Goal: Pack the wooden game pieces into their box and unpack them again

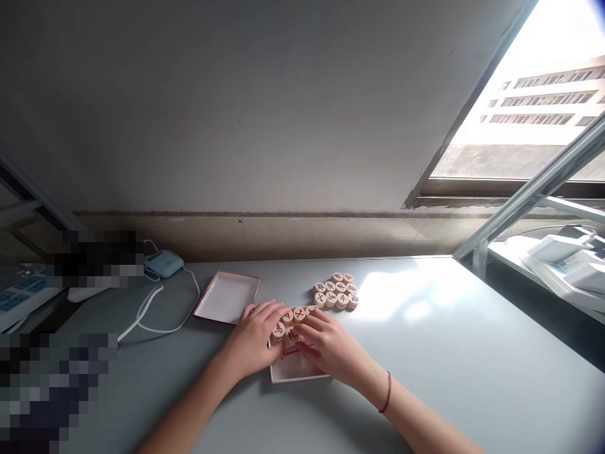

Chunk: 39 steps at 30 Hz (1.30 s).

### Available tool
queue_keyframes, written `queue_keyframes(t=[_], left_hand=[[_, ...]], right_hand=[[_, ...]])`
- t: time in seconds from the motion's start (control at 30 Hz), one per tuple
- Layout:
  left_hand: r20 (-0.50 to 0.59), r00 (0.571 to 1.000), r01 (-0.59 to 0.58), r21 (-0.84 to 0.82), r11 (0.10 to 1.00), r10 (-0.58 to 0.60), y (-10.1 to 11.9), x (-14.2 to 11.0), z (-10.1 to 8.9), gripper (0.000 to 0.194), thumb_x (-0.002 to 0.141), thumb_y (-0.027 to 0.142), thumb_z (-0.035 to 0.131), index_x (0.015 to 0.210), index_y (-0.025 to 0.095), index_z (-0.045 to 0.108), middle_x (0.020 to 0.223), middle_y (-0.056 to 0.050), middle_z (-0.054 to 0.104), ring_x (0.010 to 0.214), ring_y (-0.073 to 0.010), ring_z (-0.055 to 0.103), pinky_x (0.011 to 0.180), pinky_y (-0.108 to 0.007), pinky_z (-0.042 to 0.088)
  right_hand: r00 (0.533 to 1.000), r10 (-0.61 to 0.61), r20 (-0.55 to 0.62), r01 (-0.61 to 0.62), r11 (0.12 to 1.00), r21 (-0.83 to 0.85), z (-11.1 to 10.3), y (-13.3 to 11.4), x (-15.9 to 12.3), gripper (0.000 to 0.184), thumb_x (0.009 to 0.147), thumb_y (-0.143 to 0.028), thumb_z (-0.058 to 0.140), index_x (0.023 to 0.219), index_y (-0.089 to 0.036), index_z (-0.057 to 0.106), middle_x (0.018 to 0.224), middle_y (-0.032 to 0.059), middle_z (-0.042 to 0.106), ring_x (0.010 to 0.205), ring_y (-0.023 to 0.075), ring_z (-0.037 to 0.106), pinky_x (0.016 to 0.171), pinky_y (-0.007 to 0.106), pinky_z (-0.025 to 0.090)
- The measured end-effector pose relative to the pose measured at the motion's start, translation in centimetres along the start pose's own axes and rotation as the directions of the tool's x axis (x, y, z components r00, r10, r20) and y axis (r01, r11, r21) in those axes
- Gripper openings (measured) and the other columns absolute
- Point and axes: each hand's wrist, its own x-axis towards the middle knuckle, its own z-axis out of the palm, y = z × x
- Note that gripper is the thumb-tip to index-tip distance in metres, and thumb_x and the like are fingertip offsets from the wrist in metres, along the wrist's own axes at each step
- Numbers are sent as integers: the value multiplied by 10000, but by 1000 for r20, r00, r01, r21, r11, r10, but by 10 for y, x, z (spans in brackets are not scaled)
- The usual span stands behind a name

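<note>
A shallow white open box (297, 381) lies on the desk, between my two hands. Its far part holds round wooden Chinese chess pieces (278, 330) with red characters, while the near part shows bare lining with red marks. My left hand (253, 340) cups the box's left side, fingers bent over its far corner beside the pieces and thumb at the inner edge. Bent over the right side is my right hand (331, 343), its fingertips on a red-marked piece (292, 335). Behind the box stands a stacked group of more pieces (336, 292), most with black characters.
The box lid (227, 295) lies open side up at the left. A white cable (174, 329) runs from a light-blue device (164, 263) near the wall. At far left is a power strip (23, 290); a metal frame (529, 189) and shelf stand right, near the window.
</note>
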Motion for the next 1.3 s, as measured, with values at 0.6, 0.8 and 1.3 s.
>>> queue_keyframes(t=[0.6, 0.8, 1.3], left_hand=[[-59, 996, -72, 34, 997, 74, -8, 0, 5, 475, 790, 210, 605, 1255, 241, 516, 1293, -65, 573, 1203, -254, 513, 1007, -440, 448], [-73, 993, -94, 35, 995, 97, -6, -1, 0, 491, 781, 220, 631, 1258, 231, 518, 1310, -81, 555, 1255, -279, 466, 1034, -462, 450], [-328, 937, -152, -74, 986, 119, 10, 1, -2, 366, 841, 224, 639, 1196, 225, 546, 1183, -78, 597, 1126, -235, 567, 952, -408, 517]], right_hand=[[731, 678, -77, -676, 706, -212, -50, 89, 32, 234, 912, -294, 467, 1034, -183, 634, 1094, 92, 645, 766, 168, 638, 639, 264, 448], [604, 788, 120, -708, 600, -372, -49, 117, 62, 176, 779, -287, 630, 898, -172, 689, 850, 109, 694, 761, 238, 658, 559, 261, 407], [790, 542, 286, -609, 639, 470, -53, 31, 49, 273, 834, -388, 621, 1002, -173, 635, 963, 76, 704, 659, 149, 680, 495, 220, 535]])
